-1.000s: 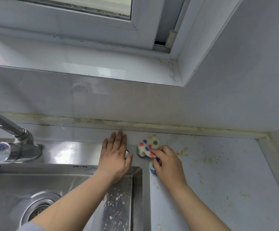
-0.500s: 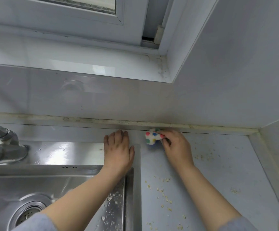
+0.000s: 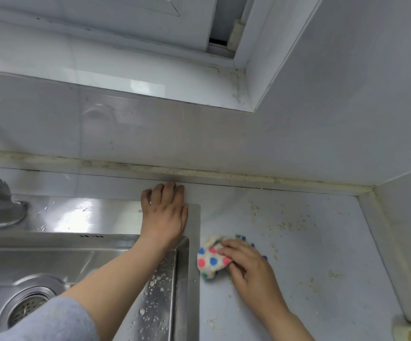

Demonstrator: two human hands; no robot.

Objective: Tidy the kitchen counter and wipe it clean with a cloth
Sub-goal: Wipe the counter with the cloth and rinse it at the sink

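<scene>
A polka-dot cloth [image 3: 211,258], bunched with no clear long axis or heading, is lying on the counter [image 3: 334,303] just right of the sink [image 3: 192,267] rim, the right hand [image 3: 251,269] gripping it with curled fingers mid-wipe. The left hand [image 3: 165,215] is bracing flat, fingers together. Crumbs [image 3: 285,226] to the right are probably awaiting the next sweep.

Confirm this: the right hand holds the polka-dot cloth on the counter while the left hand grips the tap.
Wrong on one point: the left hand does not grip the tap; it rests on the sink's rim, apart from the tap, as the head view shows. The right hand does hold the polka-dot cloth on the counter.
</scene>
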